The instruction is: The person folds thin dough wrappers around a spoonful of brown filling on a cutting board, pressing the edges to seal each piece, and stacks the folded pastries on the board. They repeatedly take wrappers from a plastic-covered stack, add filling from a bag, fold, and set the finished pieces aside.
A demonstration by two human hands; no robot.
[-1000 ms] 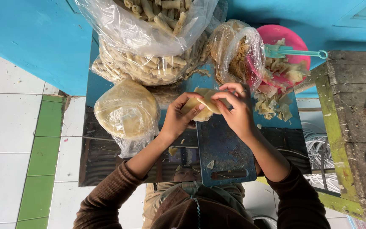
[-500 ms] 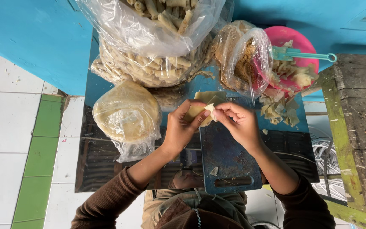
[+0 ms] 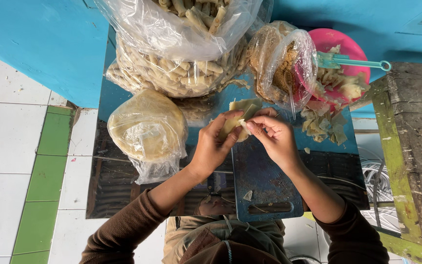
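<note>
Your left hand point(image 3: 213, 146) and right hand point(image 3: 274, 139) both pinch a pale wrapper sheet point(image 3: 242, 112) with the fingers point(image 3: 250, 128), above the blue cutting board point(image 3: 264, 186) on the tabletop point(image 3: 123, 195).

A single camera on my head looks almost straight down, close over my work. My hood fills the bottom edge, and my sleeves run up from both lower corners to my left hand point(image 3: 214, 146) and right hand point(image 3: 274, 139) at centre frame. The table point(image 3: 101, 195) lies just below; the blue wall point(image 3: 40, 44) crosses the top, and tiled floor point(image 3: 6, 142) shows at left.
</note>
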